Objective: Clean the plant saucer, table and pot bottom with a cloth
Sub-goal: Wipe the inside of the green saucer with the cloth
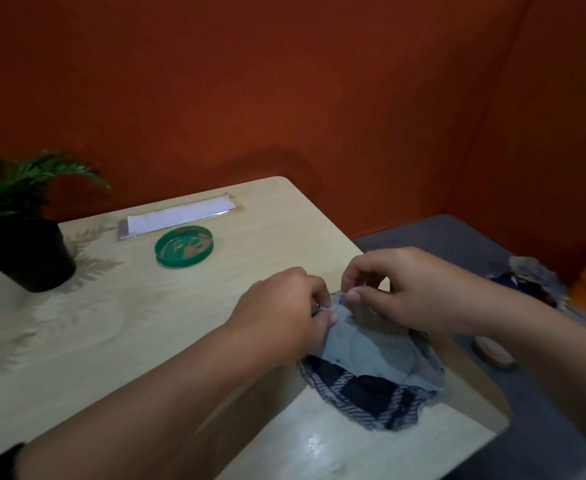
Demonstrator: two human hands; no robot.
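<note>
A pale blue and dark checked cloth (371, 362) lies bunched near the table's right edge. My left hand (284, 306) and my right hand (409, 289) both pinch its upper edge, fingertips close together. A round green plant saucer (184, 246) with dirt marks inside rests on the table further back. A black pot (31, 258) with a green fern-like plant stands upright at the left edge, apart from the saucer.
The light wooden table (128, 323) has rounded corners and a shiny wet-looking patch at the front. A flat clear sleeve with white paper (180, 216) lies behind the saucer. Grey seating with a heap of fabric scraps (527, 278) is on the right. Orange walls stand close behind.
</note>
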